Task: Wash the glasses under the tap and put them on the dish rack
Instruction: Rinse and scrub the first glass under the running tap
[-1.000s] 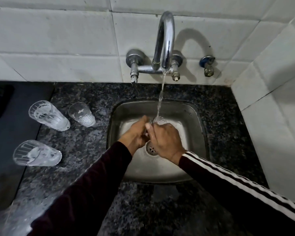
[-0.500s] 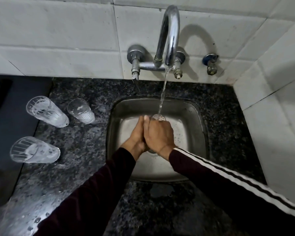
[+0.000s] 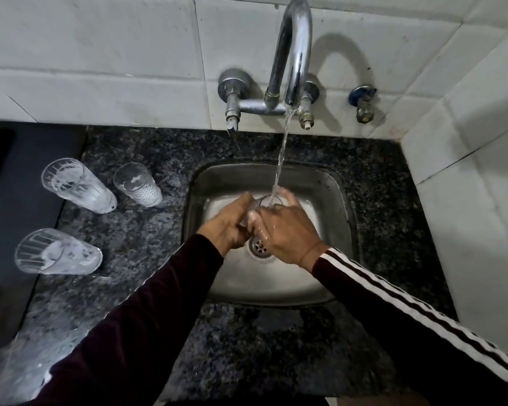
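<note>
Both hands (image 3: 264, 227) and the tap's (image 3: 294, 51) falling water filled the sink's (image 3: 339, 230) middle, its near basin lay open, three glasses (image 3: 79, 186) crowded the counter (image 3: 147, 238) to the left, and the tiled wall (image 3: 467, 200) closed in the right side.

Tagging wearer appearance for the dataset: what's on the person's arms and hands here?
Both arms are in long, dark maroon sleeves that reach the wrists. The right sleeve carries white stripes running along its length; the left sleeve shows none from this view. The left hand and right hand are bare: no gloves, rings or watch visible.
</note>
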